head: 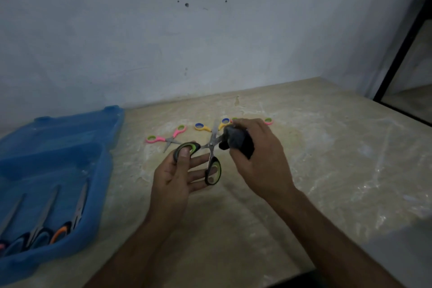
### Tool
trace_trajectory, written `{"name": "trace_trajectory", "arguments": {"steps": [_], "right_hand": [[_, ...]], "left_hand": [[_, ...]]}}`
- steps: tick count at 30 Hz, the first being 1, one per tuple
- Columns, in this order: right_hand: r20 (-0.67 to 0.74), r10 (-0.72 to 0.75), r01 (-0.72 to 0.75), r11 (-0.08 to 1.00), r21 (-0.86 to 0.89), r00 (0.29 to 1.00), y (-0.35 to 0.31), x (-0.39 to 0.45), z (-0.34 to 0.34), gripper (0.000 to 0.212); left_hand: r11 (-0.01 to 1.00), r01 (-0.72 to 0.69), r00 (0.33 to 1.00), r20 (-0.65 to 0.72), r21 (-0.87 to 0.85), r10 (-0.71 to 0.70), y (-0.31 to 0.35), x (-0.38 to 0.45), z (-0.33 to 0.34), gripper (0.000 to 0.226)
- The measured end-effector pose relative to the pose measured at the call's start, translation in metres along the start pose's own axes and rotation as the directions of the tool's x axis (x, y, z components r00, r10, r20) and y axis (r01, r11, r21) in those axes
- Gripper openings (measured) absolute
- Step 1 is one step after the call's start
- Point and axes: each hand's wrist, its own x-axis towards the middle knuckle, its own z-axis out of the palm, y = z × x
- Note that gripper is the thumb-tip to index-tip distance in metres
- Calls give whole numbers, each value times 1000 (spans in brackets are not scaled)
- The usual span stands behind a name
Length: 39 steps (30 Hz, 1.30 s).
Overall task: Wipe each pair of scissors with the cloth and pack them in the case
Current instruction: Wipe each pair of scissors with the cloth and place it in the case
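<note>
We read no writing. Left grip [174,170] pinches green-black scissors [211,161], blades spread; right grip [254,147] clutches dark cloth [236,139] against one blade.

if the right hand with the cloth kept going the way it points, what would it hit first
Probably the open blades of the black-and-green scissors, held in the left hand. The right hand points its dark cloth left at them; depth is unclear.

Just two bare forearms and hands in shot, left hand [174,176] and right hand [259,156]. No sleeves, gloves, rings or watch showing anywhere below the table [327,147] edge.
</note>
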Motion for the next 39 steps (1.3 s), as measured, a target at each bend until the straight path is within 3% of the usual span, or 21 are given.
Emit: {"name": "trace_trajectory", "arguments": {"steps": [5, 9, 11, 14, 16, 20, 22, 25, 27, 31, 33, 36, 38, 39], "right_hand": [[204, -166, 184, 980, -71, 965, 2, -16, 11, 45], [-8, -31, 30, 998, -58, 999, 26, 0, 2, 36], [-48, -35, 34, 999, -17, 998, 20, 0, -4, 37], [166, -144, 147, 989, -8, 976, -1, -13, 4, 42], [224, -133, 146, 988, -43, 965, 6, -14, 9, 40], [-4, 31, -31, 996, -84, 1000, 30, 6, -5, 26], [-64, 5, -7, 999, -35, 998, 21, 5, -11, 27], [120, -104, 107, 994, -15, 987, -5, -12, 0, 36], [200, -88, 101, 993, -56, 976, 1, -14, 8, 37], [-37, 89, -91, 994, -62, 995, 29, 9, -1, 26], [-128, 91, -98, 994, -45, 988, 21, 9, -6, 27], [22, -54, 55, 998, -14, 998, -5, -8, 2, 35], [150, -77, 88, 994, -68, 986, -2, -12, 9, 40], [141, -47, 62, 993, -98, 989, 6, -8, 11, 40]], "left_hand": [[1000, -16, 1000, 4, 22, 16, 0, -3, -1, 32], [1000, -4, 1000, -20, 20, 4, 2, -1, -4, 33], [1000, 7, 1000, -20, 25, -7, 3, -1, -2, 33], [999, 6, 1000, -1, 38, -6, 1, -2, 1, 31], [999, 0, 1000, 15, 45, -1, 2, -3, 0, 31], [999, 8, 1000, 10, 44, -9, 4, -1, -6, 33], [999, 16, 1000, 0, 50, -16, 3, 0, -3, 33], [998, 1, 1000, 19, 56, -2, 1, -2, 1, 32], [999, -7, 999, 38, 52, 5, 3, -4, 0, 31], [999, 13, 999, 41, 40, -14, 6, -2, -8, 31], [999, 21, 999, 32, 38, -22, 6, 1, -6, 30], [999, 8, 1000, 29, 51, -9, 3, 1, -1, 30], [999, -4, 999, 45, 52, 2, 2, -1, -2, 29], [999, -8, 999, 52, 46, 5, 3, -1, -3, 29]]}}
